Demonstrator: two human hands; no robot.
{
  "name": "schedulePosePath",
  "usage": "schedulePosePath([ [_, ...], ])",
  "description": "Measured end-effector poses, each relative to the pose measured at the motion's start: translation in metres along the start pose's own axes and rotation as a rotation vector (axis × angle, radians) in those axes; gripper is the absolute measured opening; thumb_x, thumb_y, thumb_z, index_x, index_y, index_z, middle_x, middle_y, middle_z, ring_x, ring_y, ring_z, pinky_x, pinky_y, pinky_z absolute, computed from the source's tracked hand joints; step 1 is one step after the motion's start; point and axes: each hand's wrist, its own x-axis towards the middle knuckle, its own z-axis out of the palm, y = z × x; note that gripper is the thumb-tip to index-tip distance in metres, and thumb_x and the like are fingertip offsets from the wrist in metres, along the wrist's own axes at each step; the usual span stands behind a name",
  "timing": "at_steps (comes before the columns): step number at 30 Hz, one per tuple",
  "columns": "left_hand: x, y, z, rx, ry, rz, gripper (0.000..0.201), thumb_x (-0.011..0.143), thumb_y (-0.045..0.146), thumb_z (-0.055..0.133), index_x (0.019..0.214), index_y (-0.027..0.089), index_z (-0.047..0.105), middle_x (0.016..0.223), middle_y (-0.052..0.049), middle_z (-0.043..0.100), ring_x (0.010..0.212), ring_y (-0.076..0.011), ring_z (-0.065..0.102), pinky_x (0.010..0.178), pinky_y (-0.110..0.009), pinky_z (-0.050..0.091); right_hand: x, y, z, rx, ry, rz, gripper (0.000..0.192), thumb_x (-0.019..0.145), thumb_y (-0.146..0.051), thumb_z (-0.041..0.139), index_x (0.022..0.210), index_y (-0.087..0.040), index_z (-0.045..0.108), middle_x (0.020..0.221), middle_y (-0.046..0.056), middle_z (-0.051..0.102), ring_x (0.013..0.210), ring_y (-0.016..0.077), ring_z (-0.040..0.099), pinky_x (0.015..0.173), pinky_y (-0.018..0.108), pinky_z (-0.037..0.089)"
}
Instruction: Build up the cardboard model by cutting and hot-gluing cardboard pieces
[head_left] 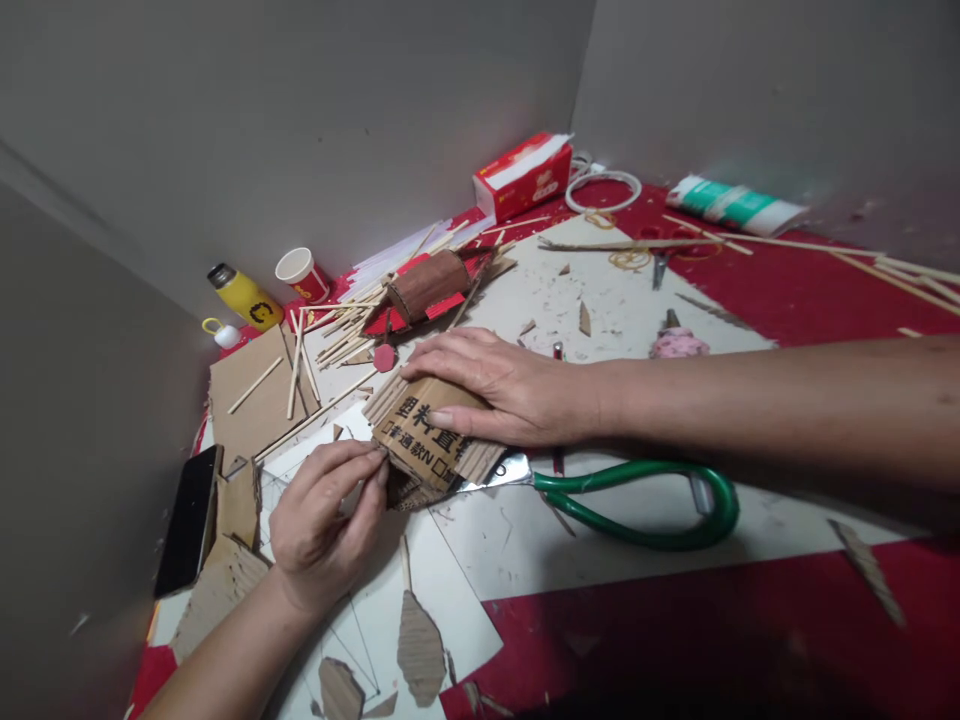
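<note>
Right hand [502,385] lies flat, fingers together, pressing the cardboard piece [427,440] down. Left hand [322,520] fingers pinch its near-left edge; long axis runs left-right.

The right hand [501,388] lies flat on a brown corrugated cardboard piece printed with black characters [427,438], pressing it down on the white-papered tabletop [600,540]. The left hand [324,525] pinches the cardboard's near-left corner with its fingers [367,462]. Green-handled scissors [637,495] lie just beside, blade tucked under the cardboard. Thin wooden sticks [337,335] lie scattered behind.
</note>
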Motion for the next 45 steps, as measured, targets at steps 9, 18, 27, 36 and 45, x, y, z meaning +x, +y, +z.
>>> schedulePosePath([
  [9, 0.014, 0.000, 0.002, -0.537, 0.099, -0.932, 0.020, 0.084, 0.031, 0.070, 0.100, 0.020, 0.067, 0.098, -0.003, 0.068, 0.089, -0.0144, 0.063, 0.079, -0.027, 0.051, -0.001, -0.006, 0.003, -0.002, 0.024, 0.044, 0.034, 0.098, -0.041, 0.045, 0.126, -0.021, 0.046, 0.122, 0.013, 0.059, 0.114, 0.0267, 0.054, 0.098, 0.050, 0.043],
  [18, 0.014, -0.011, 0.010, -1.219, -0.088, -1.256, 0.032, 0.073, 0.032, 0.080, 0.090, 0.018, 0.056, 0.075, 0.004, 0.062, 0.069, -0.0072, 0.055, 0.066, -0.019, 0.039, -0.008, -0.004, 0.009, 0.027, 0.015, 0.101, 0.034, 0.097, -0.038, 0.045, 0.129, -0.026, 0.044, 0.122, 0.010, 0.056, 0.116, 0.0263, 0.053, 0.100, 0.047, 0.044],
  [27, 0.016, -0.009, 0.012, -1.352, -0.119, -1.319, 0.046, 0.062, 0.034, 0.088, 0.090, 0.018, 0.054, 0.079, 0.003, 0.063, 0.067, -0.0083, 0.056, 0.063, -0.021, 0.039, -0.009, -0.006, 0.009, 0.047, -0.003, 0.115, 0.033, 0.097, -0.036, 0.045, 0.128, -0.025, 0.045, 0.121, 0.011, 0.055, 0.117, 0.0267, 0.051, 0.101, 0.049, 0.043],
  [36, 0.011, -0.007, 0.017, -1.316, -0.130, -1.212, 0.044, 0.070, 0.038, 0.084, 0.095, 0.019, 0.053, 0.081, 0.001, 0.065, 0.068, -0.0101, 0.059, 0.066, -0.023, 0.043, -0.009, -0.006, 0.008, 0.036, -0.019, 0.065, 0.034, 0.096, -0.034, 0.047, 0.129, -0.025, 0.043, 0.125, 0.011, 0.054, 0.121, 0.0271, 0.049, 0.102, 0.050, 0.042],
  [45, 0.008, -0.007, 0.022, -1.263, -0.102, -1.210, 0.047, 0.065, 0.045, 0.085, 0.094, 0.019, 0.058, 0.097, -0.005, 0.070, 0.075, -0.0133, 0.063, 0.072, -0.028, 0.048, -0.009, -0.006, 0.007, 0.057, -0.016, 0.095, 0.033, 0.097, -0.037, 0.046, 0.127, -0.025, 0.045, 0.124, 0.012, 0.053, 0.119, 0.0269, 0.050, 0.102, 0.050, 0.042],
])
